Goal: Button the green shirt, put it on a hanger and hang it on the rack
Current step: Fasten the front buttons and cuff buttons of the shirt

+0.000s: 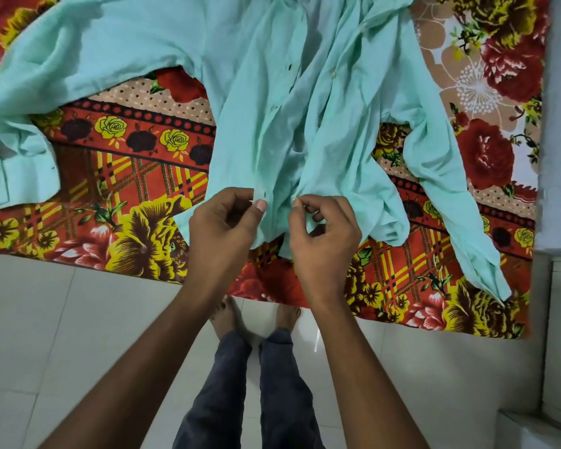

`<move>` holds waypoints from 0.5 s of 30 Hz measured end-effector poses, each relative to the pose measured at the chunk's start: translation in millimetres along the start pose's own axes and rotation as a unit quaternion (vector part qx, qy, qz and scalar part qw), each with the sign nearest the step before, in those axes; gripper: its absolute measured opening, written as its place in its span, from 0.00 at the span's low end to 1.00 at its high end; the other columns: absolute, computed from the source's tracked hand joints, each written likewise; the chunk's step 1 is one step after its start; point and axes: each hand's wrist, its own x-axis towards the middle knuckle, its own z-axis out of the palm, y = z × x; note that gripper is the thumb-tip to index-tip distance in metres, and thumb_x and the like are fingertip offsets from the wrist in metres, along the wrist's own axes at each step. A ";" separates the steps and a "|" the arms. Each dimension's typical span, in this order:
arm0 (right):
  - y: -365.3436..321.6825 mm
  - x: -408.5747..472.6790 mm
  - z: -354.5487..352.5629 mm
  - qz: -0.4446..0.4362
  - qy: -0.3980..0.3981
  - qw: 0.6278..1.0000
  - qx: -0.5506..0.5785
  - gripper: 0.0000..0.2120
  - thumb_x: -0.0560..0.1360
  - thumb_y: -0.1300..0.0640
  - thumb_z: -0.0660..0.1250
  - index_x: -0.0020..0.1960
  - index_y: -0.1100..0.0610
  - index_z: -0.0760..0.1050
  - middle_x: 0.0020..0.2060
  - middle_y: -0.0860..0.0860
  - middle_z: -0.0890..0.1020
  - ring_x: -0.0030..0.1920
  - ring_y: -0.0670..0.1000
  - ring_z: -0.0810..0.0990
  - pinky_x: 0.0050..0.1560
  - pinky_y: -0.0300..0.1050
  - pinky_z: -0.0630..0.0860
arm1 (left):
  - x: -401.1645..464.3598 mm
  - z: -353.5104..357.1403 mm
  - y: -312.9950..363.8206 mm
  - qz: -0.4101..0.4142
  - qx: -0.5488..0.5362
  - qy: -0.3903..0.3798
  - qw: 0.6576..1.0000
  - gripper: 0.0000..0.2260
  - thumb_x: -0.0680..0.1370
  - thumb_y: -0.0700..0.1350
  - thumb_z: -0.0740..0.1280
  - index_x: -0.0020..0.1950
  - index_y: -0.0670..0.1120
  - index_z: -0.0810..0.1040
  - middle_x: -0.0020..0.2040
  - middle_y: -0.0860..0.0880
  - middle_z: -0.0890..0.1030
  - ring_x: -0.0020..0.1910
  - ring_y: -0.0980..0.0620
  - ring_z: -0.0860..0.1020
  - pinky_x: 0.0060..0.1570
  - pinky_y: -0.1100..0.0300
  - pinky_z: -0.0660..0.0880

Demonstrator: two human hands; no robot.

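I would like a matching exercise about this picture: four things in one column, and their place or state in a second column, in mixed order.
Things:
1. left hand
2. right hand
3. shirt
4. feet

Places or states:
A. spread on the flowered blanket
B. bare, on the white tiled floor
C. pinches the placket edge with the buttonhole
D. pinches the other front edge near the hem

Pairs: 1-C, 2-D, 3-A, 4-B

Shirt on bed, hem nearest both hands.
Shirt [272, 92] spread on bed [127, 176]; left hand [224, 225] and right hand [321, 231] side by side at hem.
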 end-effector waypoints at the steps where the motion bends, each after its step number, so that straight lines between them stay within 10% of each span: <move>1: -2.6 0.3 -1.4 0.007 -0.012 1.000 0.004 0.01 0.76 0.62 0.74 0.47 0.58 0.85 0.42 0.49 0.82 0.42 0.45 0.79 0.43 0.39 0.78 | -0.4 5.2 2.3 0.014 0.016 -0.001 1.000 0.05 0.80 0.43 0.73 0.55 0.44 0.85 0.40 0.49 0.85 0.37 0.56 0.81 0.37 0.62 0.78; 15: -7.5 5.9 -3.3 0.258 -0.052 0.950 0.167 0.03 0.76 0.61 0.74 0.46 0.56 0.87 0.40 0.47 0.88 0.45 0.43 0.86 0.51 0.36 0.81 | -2.7 31.2 0.9 0.036 0.029 -0.016 0.999 0.05 0.81 0.41 0.71 0.51 0.43 0.87 0.43 0.52 0.87 0.43 0.59 0.83 0.45 0.66 0.76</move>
